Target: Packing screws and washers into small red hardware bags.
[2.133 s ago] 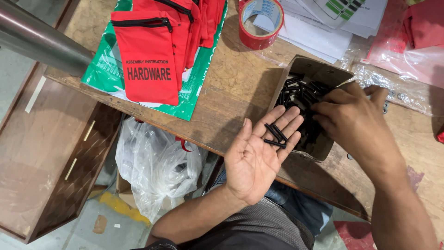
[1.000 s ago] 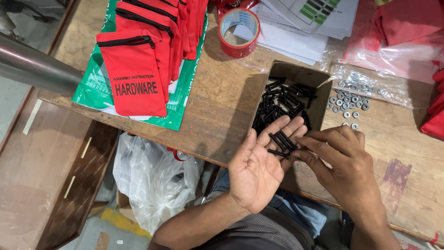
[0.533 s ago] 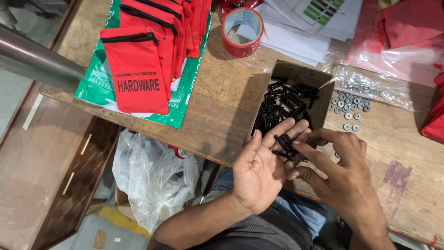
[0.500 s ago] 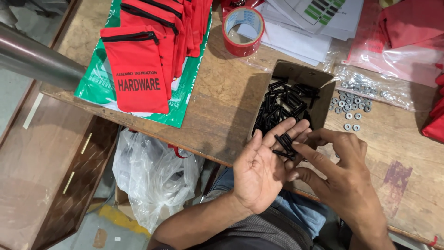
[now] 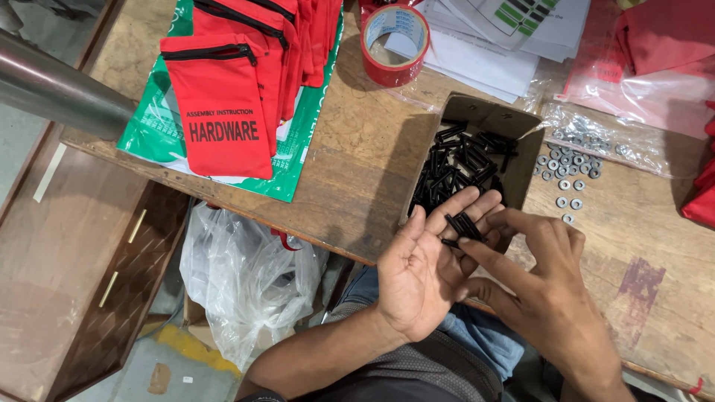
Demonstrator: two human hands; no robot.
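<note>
My left hand (image 5: 424,272) lies palm up at the near table edge, with a few black screws (image 5: 462,225) resting on its fingers. The fingertips of my right hand (image 5: 544,290) touch those screws from the right. Just beyond both hands stands an open cardboard box (image 5: 495,119) holding many more black screws (image 5: 462,160).
Loose silver washers (image 5: 566,182) lie right of the box beside a clear plastic bag (image 5: 603,141). Red zip pouches (image 5: 223,112) are stacked on a green sheet at the left. Red tape roll (image 5: 392,41) and papers (image 5: 491,45) sit at the back. A white plastic bag (image 5: 238,275) hangs below the table.
My right hand came out of the box and moved to my left palm, where it now fingers the screws. The view shifted slightly; my left hand stayed palm up.
</note>
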